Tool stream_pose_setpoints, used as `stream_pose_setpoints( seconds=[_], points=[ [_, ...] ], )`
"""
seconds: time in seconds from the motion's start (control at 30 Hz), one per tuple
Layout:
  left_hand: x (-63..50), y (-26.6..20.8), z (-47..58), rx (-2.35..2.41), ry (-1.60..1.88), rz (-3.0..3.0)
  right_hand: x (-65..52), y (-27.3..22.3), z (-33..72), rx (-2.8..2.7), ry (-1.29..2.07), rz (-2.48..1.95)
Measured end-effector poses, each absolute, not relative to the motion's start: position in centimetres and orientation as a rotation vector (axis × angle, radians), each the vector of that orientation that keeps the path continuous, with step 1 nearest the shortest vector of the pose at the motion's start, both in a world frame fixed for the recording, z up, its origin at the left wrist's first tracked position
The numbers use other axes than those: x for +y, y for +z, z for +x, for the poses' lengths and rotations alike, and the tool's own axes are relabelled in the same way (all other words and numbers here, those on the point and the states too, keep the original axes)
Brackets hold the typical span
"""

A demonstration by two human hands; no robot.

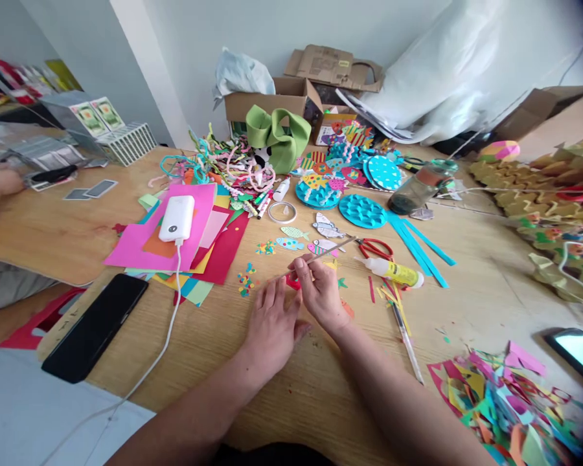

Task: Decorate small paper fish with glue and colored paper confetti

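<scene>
My right hand is closed in a pinch around a thin greyish stick, which points up and to the right. My left hand lies on the wooden table, palm down and fingers stretched out. Between the two hands a small red piece shows, partly hidden by fingers. Just beyond them lie paper fish, among them a blue spotted one and a green one. Small coloured paper dots are scattered left of my left hand. Red-handled scissors and a glue bottle lie right of the fish.
A white power bank rests on coloured paper, its cable running past a black phone. Blue textured discs and a jar stand farther back. Paper scraps cover the near right. Another person's hand is at left.
</scene>
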State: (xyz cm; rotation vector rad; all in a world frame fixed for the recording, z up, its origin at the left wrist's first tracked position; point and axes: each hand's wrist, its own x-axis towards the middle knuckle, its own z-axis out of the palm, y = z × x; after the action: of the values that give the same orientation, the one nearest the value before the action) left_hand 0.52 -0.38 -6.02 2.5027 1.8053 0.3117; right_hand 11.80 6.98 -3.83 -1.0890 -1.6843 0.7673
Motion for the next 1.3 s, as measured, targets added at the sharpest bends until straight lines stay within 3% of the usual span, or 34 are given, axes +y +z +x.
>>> stream_pose_setpoints(
  seconds=[0.3,1.3],
  points=[
    [0.1,-6.7,1.0,1.810,0.315,2.423,6.3,-3.7,9.5,-1.758,1.061,-1.104],
    [-0.5,-6.1,0.7,1.809,0.249,2.463,6.8,-4.5,10.8,-1.552,0.991,-1.125]
  ],
)
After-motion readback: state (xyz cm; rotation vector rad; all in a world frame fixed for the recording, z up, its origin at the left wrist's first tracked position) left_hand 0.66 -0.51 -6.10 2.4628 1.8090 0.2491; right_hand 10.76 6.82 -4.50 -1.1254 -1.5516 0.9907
